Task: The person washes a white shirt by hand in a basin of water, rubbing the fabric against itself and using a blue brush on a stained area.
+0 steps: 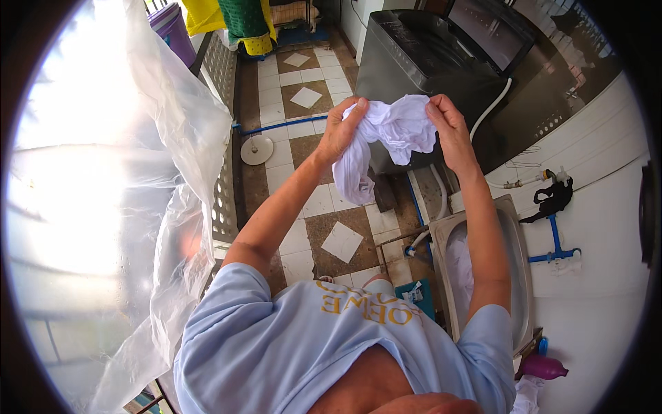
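A bunched white cloth (400, 129) is stretched between my two hands in front of the body, with one end hanging down on the left. My left hand (343, 129) is closed around its gathered left part. At the other side, my right hand (449, 123) grips the cloth's right edge between thumb and fingers. Just beyond the cloth stands a dark top-loading washing machine (386, 61) with its lid (486, 31) raised. Beneath my right forearm is a metal sink (522, 276), holding another white cloth (460, 265).
Clear plastic sheeting (165, 138) hangs along the left beside a perforated railing (224, 193). A blue pipe (289, 124) crosses the tiled floor near a round white plate-like disc (256, 150). A tap with a black cloth (554, 199) and a purple object (541, 367) are at right.
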The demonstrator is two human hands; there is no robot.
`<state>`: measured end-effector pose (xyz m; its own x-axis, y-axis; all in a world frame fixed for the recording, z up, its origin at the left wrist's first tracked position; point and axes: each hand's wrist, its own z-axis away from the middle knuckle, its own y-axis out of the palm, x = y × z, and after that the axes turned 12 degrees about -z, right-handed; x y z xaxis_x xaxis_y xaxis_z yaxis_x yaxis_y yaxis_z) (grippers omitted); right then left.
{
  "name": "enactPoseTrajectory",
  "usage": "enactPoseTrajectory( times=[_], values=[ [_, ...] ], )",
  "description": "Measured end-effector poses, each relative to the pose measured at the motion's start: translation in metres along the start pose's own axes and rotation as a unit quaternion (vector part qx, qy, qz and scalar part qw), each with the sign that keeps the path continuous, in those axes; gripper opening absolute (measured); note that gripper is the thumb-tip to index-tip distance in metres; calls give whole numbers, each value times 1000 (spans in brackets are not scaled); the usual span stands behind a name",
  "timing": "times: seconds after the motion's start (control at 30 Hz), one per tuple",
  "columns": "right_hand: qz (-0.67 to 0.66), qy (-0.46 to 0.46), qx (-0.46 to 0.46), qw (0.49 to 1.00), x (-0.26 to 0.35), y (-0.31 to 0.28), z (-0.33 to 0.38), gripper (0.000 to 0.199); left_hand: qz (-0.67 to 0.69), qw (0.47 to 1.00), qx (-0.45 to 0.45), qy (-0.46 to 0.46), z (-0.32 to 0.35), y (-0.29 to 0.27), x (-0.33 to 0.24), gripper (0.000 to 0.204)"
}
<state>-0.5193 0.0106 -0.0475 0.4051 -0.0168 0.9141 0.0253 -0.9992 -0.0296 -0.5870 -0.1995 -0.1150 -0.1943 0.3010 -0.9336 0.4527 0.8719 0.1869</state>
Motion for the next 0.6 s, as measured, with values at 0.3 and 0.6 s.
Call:
enactPoseTrajectory(
  times=[0.3, 0.6],
  values=[
    [-158, 65, -45, 984, -48, 19, -132, 19, -53, 996, 69, 11, -73, -45, 38, 33],
    [-366, 177, -26, 913, -136, 9, -237, 12, -326, 918, -151, 168, -160, -41, 54, 37]
  ],
)
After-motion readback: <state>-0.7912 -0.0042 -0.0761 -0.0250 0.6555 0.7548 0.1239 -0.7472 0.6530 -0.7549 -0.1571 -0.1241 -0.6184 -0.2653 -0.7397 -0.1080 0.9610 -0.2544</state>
